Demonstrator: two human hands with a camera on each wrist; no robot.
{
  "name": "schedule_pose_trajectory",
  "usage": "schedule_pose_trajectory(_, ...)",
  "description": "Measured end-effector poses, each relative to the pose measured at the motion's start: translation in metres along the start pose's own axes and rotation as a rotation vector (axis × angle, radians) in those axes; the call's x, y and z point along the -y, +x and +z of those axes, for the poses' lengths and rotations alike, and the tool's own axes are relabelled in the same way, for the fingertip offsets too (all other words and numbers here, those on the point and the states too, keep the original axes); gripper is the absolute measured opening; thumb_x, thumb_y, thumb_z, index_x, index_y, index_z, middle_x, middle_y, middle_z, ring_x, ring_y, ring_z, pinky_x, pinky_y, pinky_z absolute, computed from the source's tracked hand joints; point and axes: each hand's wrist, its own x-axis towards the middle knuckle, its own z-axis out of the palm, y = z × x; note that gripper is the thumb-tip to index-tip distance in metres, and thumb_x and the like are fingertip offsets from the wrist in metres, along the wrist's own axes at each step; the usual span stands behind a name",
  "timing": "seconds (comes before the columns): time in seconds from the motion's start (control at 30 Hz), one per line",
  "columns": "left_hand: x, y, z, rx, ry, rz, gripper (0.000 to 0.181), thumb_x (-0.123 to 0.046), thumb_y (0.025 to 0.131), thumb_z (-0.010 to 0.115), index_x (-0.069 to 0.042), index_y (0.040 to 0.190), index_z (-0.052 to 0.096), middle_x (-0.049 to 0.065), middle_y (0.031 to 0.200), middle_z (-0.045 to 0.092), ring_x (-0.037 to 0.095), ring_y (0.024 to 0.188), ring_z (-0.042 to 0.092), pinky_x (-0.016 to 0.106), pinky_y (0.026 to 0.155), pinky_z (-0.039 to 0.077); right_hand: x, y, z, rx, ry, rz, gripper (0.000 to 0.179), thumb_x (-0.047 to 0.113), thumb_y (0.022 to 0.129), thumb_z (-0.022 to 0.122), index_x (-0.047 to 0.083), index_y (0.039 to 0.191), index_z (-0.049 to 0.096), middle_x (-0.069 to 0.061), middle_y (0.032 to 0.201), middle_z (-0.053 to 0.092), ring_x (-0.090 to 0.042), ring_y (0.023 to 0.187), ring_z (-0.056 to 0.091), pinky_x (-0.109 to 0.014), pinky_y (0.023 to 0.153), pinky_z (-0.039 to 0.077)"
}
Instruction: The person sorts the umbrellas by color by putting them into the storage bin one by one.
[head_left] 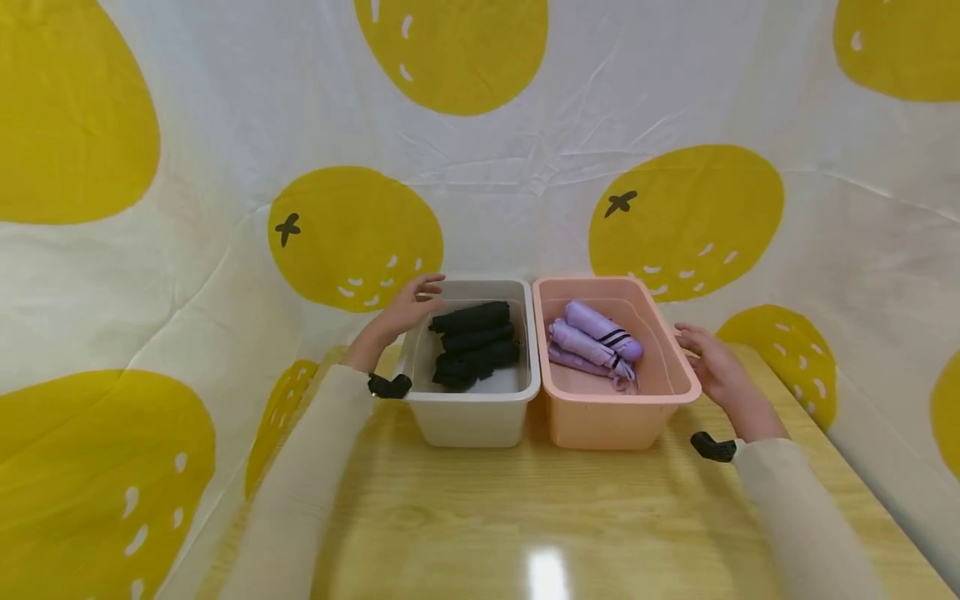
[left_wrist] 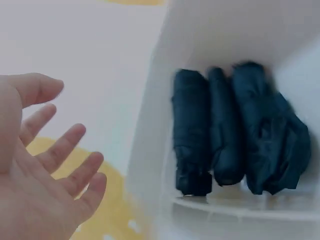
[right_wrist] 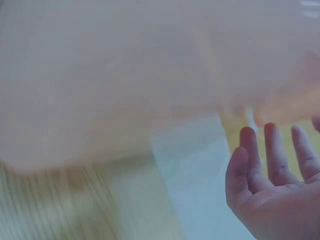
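Note:
Two bins stand side by side on the table, a whitish one (head_left: 471, 423) on the left and a pink one (head_left: 611, 427) on the right. Inside the whitish bin lie three folded black umbrellas (head_left: 472, 317), side by side. Folded lilac umbrellas (head_left: 592, 321) with dark stripes are piled in the pink bin. My left hand (head_left: 405, 312) is at the upper left rim of the whitish bin, fingers spread and relaxed; the left wrist view shows the palm holding nothing. Beside the pink bin's right wall is my right hand (head_left: 716, 367), its fingers extended and the palm bare in the right wrist view.
Under the bins is a light wooden table (head_left: 480, 508), which extends toward the viewer. A white cloth (head_left: 510, 208) with large yellow fruit prints hangs behind and along both sides. Dark wrist devices (head_left: 390, 386) sit at both cuffs.

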Motion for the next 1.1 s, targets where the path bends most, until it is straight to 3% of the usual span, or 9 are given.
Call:
schedule_pose_trajectory(0.1, 0.003, -0.016, -0.017, -0.041, -0.011, 0.010, 0.052, -0.017, 0.099, 0.057, -0.013, 0.148, 0.039, 0.021, 0.142, 0.041, 0.039, 0.129, 0.040, 0.052, 0.105, 0.033, 0.001, -0.008, -0.010, -0.008, -0.142, -0.031, 0.043, 0.034, 0.105, 0.039, 0.015, 0.143, 0.033, -0.009, 0.131, 0.040, -0.003, 0.095, 0.059, -0.025, 0.084, 0.048)
schedule_pose_trajectory(0.23, 0.011, -0.040, -0.034, -0.098, 0.012, -0.015, 0.054, -0.021, 0.099, 0.057, -0.012, 0.149, 0.037, 0.022, 0.142, 0.042, 0.042, 0.129, 0.039, 0.055, 0.105, 0.031, -0.006, -0.020, -0.023, -0.120, -0.443, -0.105, 0.056, 0.039, 0.103, 0.043, 0.004, 0.146, 0.034, -0.011, 0.133, 0.047, 0.001, 0.093, 0.058, -0.024, 0.083, 0.050)
schedule_pose_trajectory(0.4, 0.040, -0.071, -0.037, -0.107, 0.058, -0.079, 0.057, -0.027, 0.101, 0.054, -0.009, 0.151, 0.033, 0.024, 0.144, 0.039, 0.045, 0.131, 0.036, 0.059, 0.102, 0.032, -0.018, -0.037, -0.034, -0.237, -0.658, -0.171, 0.054, 0.037, 0.102, 0.047, -0.002, 0.138, 0.044, -0.004, 0.118, 0.058, 0.005, 0.088, 0.057, -0.021, 0.072, 0.051)
schedule_pose_trajectory(0.53, 0.059, -0.092, -0.018, -0.099, 0.006, -0.132, 0.065, -0.038, 0.103, 0.046, -0.011, 0.155, 0.018, 0.027, 0.148, 0.027, 0.047, 0.132, 0.032, 0.061, 0.103, 0.029, -0.022, -0.044, -0.027, -0.167, -0.658, -0.174, 0.063, 0.041, 0.103, 0.042, -0.006, 0.144, 0.036, -0.025, 0.136, 0.047, 0.006, 0.092, 0.055, -0.023, 0.076, 0.051)
schedule_pose_trajectory(0.63, 0.069, -0.107, 0.006, -0.091, -0.094, -0.174, 0.072, -0.041, 0.104, 0.039, -0.010, 0.156, 0.000, 0.029, 0.150, 0.016, 0.048, 0.132, 0.030, 0.060, 0.104, 0.028, -0.023, -0.047, -0.014, -0.058, -0.563, -0.136, 0.069, 0.044, 0.103, 0.038, -0.008, 0.147, 0.027, -0.018, 0.137, 0.047, 0.003, 0.098, 0.056, -0.024, 0.081, 0.050)
schedule_pose_trajectory(0.73, 0.079, -0.119, 0.031, -0.110, -0.203, -0.191, 0.070, -0.037, 0.106, 0.033, -0.007, 0.153, -0.009, 0.030, 0.147, 0.016, 0.046, 0.131, 0.031, 0.058, 0.103, 0.029, -0.019, -0.046, 0.005, 0.016, -0.460, -0.091, 0.071, 0.044, 0.104, 0.038, -0.008, 0.149, 0.020, -0.016, 0.140, 0.042, -0.012, 0.110, 0.056, -0.026, 0.085, 0.049)
schedule_pose_trajectory(0.8, 0.070, -0.126, 0.042, -0.116, -0.226, -0.174, 0.066, -0.031, 0.107, 0.030, -0.003, 0.152, -0.008, 0.031, 0.145, 0.017, 0.045, 0.131, 0.029, 0.057, 0.103, 0.028, -0.015, -0.042, 0.015, 0.020, -0.443, -0.066, 0.071, 0.042, 0.104, 0.038, -0.007, 0.150, 0.016, -0.024, 0.145, 0.034, -0.024, 0.117, 0.052, -0.027, 0.085, 0.049)
schedule_pose_trajectory(0.97, 0.033, -0.130, 0.048, -0.127, -0.210, -0.118, 0.057, -0.019, 0.108, 0.027, 0.005, 0.150, -0.003, 0.034, 0.141, 0.019, 0.047, 0.130, 0.026, 0.058, 0.106, 0.022, -0.004, -0.031, 0.024, -0.053, -0.513, -0.047, 0.071, 0.040, 0.104, 0.040, -0.004, 0.152, 0.012, -0.033, 0.148, 0.024, -0.040, 0.122, 0.043, -0.026, 0.082, 0.050)
schedule_pose_trajectory(1.1, 0.048, -0.128, 0.042, -0.137, -0.201, -0.107, 0.056, -0.022, 0.108, 0.024, 0.003, 0.152, -0.001, 0.033, 0.144, 0.020, 0.046, 0.133, 0.025, 0.059, 0.107, 0.021, -0.001, -0.032, 0.020, -0.078, -0.610, -0.071, 0.073, 0.044, 0.104, 0.037, -0.005, 0.152, 0.012, -0.034, 0.147, 0.027, -0.046, 0.125, 0.039, -0.027, 0.083, 0.047)
